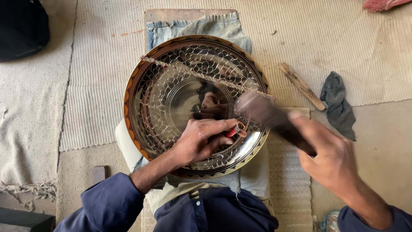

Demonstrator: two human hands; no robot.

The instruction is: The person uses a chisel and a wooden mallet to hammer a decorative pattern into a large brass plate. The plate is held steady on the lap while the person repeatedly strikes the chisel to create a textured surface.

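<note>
Left hand (201, 139) grips a small tool (234, 130) on the plate (171, 99). Right hand (332, 157) grips a blurred hammer (270, 118) at its right rim. Stick (301, 86) and rag (338, 104) lie right; mat beyond is open.

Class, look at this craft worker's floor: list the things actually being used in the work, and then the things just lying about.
In use:
engraved brass plate
small red-tipped tool in left hand
dark mallet, blurred, in right hand
denim cloth under the plate

Lying about:
wooden stick
grey rag
dark bag
</note>
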